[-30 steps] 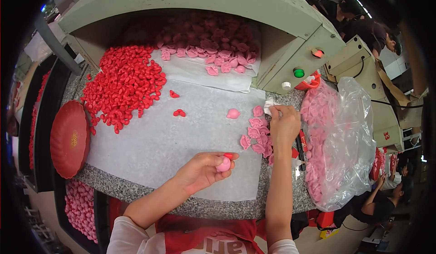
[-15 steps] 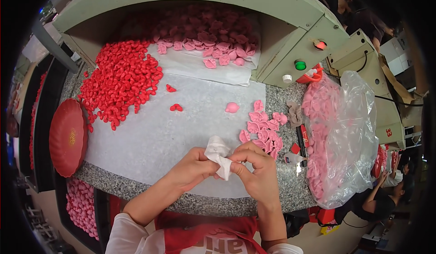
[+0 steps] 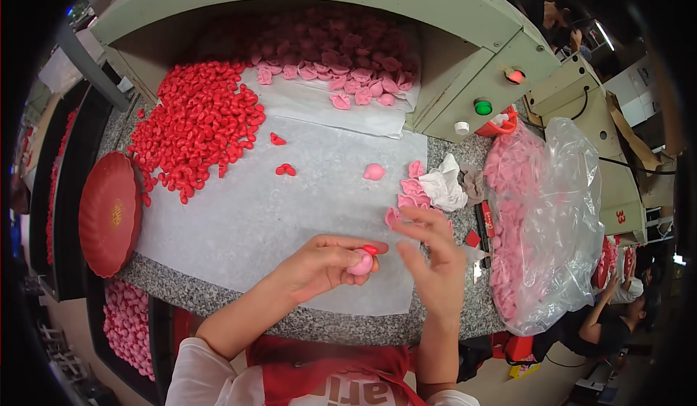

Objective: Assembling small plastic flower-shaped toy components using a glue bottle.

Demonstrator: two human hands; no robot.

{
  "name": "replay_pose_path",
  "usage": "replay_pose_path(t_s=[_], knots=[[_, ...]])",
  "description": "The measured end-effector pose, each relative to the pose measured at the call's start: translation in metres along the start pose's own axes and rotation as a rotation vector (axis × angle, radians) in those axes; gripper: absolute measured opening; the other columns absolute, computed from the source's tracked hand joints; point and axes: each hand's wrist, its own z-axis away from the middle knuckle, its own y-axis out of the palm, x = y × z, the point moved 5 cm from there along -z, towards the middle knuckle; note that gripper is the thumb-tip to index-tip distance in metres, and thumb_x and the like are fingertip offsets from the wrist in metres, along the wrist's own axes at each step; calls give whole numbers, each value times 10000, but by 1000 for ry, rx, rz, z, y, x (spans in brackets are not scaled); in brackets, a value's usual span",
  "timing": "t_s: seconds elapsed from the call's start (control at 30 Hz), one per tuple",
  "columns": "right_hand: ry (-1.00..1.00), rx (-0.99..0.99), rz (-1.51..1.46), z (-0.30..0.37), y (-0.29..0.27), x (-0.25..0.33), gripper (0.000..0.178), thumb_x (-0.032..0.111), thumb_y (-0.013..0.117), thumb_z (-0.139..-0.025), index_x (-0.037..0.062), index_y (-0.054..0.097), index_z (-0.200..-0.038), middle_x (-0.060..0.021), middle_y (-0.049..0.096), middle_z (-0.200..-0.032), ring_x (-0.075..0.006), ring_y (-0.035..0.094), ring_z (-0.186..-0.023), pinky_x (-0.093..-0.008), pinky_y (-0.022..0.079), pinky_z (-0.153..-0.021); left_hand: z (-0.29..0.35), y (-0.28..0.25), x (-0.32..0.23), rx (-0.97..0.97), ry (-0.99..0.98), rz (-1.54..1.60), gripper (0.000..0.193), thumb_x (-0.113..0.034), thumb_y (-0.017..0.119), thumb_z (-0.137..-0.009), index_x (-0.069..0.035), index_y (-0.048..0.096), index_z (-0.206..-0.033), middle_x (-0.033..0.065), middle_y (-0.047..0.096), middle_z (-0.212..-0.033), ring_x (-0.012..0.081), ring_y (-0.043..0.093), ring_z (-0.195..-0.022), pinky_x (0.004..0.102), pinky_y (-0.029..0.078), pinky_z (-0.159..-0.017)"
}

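In my left hand [image 3: 330, 264], fingers closed, is a small round pink plastic piece [image 3: 359, 263] with a red part [image 3: 369, 249] at its top. Apart from it, my right hand [image 3: 432, 261] is raised with its fingers spread and slightly blurred, nothing visible in them. Beyond that hand lie pink petal-like shells [image 3: 410, 187], some hidden behind it. A crumpled white cloth [image 3: 446, 183] rests partly over those shells. One pink piece [image 3: 374, 171] sits alone on the white paper [image 3: 239, 217], as do two small red pieces, one of them a bow-like shape [image 3: 285, 169].
A heap of red pieces [image 3: 196, 123] is at back left, beside a red scalloped bowl [image 3: 110, 214]. More pink shells [image 3: 348, 68] fill the green machine [image 3: 465, 87]. A clear bag [image 3: 566, 217] of pink shells stands right. A bin of pink balls [image 3: 127, 326] is below left.
The white cloth has left both hands and now lies on the shells to the right. My right hand has moved away from the left, and the pink piece now shows in the left hand.
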Motion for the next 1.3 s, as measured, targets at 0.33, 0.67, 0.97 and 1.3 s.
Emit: replay_pose_path(t_s=[0.33,0.67,0.97,1.3], knots=[[219,225,-542,13,34,-13,224,-76,548,-713,-6,606,-917,-148,499,-1122,-226,473,-1064,-358,370,-904,1,3,3,63,13,48,197,-96,546,-736,15,585,-894,58,558,-798,128,500,-712,262,391,-648],[286,269,-641,10,36,-15,187,-60,559,-735,8,615,-901,-118,511,-1085,-177,523,-977,-308,450,-830,0,0,5,78,11,87,189,-99,535,-739,19,585,-878,64,549,-791,145,489,-703,271,387,-644],[268,333,-654,8,36,-19,145,-60,574,-738,1,607,-865,-123,496,-1071,-175,528,-957,-302,455,-820,0,-3,6,80,7,40,223,-100,538,-731,39,580,-900,73,557,-778,152,499,-684,271,393,-630],[246,356,-676,11,36,-23,139,-64,578,-740,2,598,-860,-125,487,-1065,-175,530,-942,-294,462,-802,-1,-4,8,91,1,25,217,-85,550,-728,37,586,-903,71,566,-742,157,526,-669,269,405,-610]])
